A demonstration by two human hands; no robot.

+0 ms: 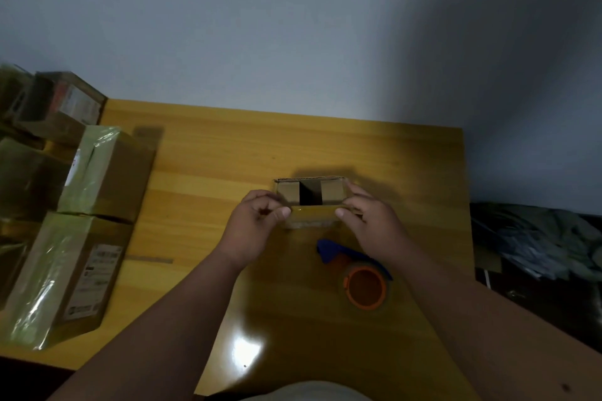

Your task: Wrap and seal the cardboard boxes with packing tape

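A small cardboard box (311,193) stands in the middle of the yellow wooden table (208,172), its top open with two short flaps folded in and a dark gap between them. My left hand (252,221) grips the box's left side, thumb on the near flap. My right hand (371,218) holds the right side, thumb on the same flap. A tape dispenser (365,283) with a blue handle and an orange roll lies on the table just near of the box, under my right wrist.
Several boxes wrapped in shiny tape (97,179) are stacked along the table's left edge, the nearest one (62,283) bearing a label. A grey wall rises behind the table. Dark clutter (534,244) lies past the right edge.
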